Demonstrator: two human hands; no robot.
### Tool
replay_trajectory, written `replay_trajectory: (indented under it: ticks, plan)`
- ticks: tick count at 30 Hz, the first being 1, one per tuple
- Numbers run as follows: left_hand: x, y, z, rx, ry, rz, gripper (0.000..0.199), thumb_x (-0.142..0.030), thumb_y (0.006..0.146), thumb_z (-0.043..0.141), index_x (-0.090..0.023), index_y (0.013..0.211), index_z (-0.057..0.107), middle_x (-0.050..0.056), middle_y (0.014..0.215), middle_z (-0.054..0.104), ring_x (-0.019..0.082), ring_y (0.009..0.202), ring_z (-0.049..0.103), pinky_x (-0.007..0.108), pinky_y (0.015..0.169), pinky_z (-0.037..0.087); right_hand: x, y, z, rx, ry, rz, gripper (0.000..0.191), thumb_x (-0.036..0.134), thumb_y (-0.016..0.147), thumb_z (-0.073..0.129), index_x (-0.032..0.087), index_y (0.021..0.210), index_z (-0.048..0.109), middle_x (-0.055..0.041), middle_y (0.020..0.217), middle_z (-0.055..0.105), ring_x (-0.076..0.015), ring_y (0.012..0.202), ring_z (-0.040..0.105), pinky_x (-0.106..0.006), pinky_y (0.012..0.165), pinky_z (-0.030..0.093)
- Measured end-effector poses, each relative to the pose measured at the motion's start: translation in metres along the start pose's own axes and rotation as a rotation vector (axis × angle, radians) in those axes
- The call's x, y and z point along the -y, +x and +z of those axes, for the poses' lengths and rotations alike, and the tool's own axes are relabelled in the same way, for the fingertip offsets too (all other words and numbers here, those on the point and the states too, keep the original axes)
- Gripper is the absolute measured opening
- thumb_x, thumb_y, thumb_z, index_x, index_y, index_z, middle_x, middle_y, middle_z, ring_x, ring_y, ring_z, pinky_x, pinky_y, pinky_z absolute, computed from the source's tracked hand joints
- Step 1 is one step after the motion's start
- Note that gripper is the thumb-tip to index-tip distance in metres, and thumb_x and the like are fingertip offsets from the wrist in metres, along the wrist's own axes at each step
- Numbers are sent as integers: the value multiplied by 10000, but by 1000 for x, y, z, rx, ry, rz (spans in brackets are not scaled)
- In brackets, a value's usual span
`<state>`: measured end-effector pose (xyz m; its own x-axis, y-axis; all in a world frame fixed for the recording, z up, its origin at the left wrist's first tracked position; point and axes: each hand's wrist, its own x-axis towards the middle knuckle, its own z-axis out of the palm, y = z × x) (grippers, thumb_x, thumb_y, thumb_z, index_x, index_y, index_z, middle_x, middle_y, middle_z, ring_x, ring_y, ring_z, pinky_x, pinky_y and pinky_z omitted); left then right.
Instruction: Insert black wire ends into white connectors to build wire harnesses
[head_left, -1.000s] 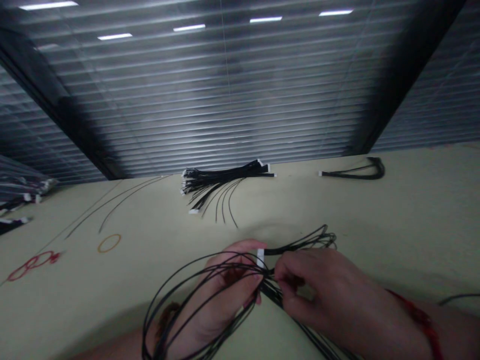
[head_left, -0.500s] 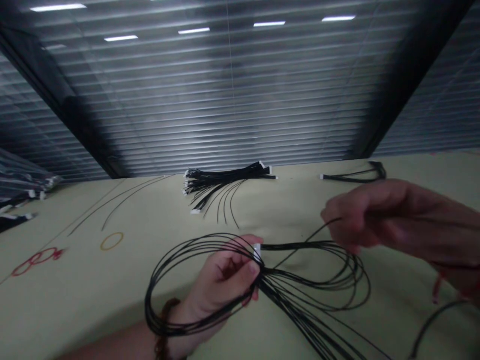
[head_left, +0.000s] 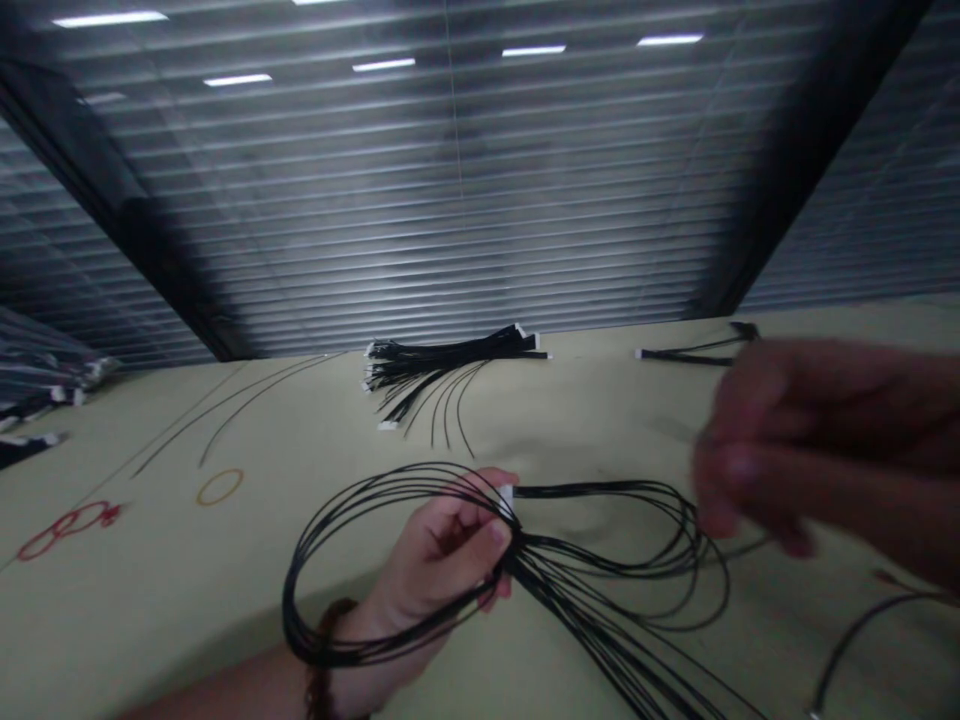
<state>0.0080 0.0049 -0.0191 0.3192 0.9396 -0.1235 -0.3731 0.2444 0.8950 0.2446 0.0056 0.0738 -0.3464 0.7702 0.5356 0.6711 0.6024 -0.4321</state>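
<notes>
My left hand [head_left: 450,565] is closed on a wire harness [head_left: 585,625] of thin black wires, gripped where they cross. A white connector [head_left: 507,497] stands up beside its thumb and forefinger. Wires loop out left around the wrist and right towards my other hand, while loose lengths run down to the lower right. To the right of the right-hand loop, my right hand [head_left: 825,470] is blurred, its thumb and forefinger drawn together. Whatever lies between those fingers cannot be made out.
Finished-looking black harnesses [head_left: 450,360] with white connectors lie by the blinds [head_left: 465,220]; another harness [head_left: 682,356] is to their right. On the table [head_left: 150,590] are a yellow ring [head_left: 220,487], red loops [head_left: 67,528] and loose wires. Bagged pieces [head_left: 52,360] sit far left.
My right hand has moved right and nearer the camera. The wire that ran up to its fingertips no longer shows there. My left hand keeps its hold, nearly still.
</notes>
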Motion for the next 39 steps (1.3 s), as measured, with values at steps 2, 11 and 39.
replay_trajectory:
  ticks: [2,11,39]
  plan:
    - [0,-1,0,37,-24,3,329,-273,709,742,-183,1007,635,-54,542,548,44,394,501,123,368,359,12,-6,22,146,29,-29,152,269,843,572,208,705,557,61,519,532,-42,416,465,-157,381,328]
    - [0,-3,1,132,-104,30,288,-262,716,742,-231,993,671,-49,568,562,39,398,529,97,369,390,14,-21,54,109,-156,-272,172,177,908,439,184,779,553,21,655,558,-98,579,510,-258,554,332]
    - [2,-4,-3,89,202,43,296,-292,736,711,-182,987,599,-28,695,594,53,481,525,155,434,404,14,-21,60,171,-254,-266,143,131,870,466,179,809,586,-5,695,557,-146,594,479,-291,563,334]
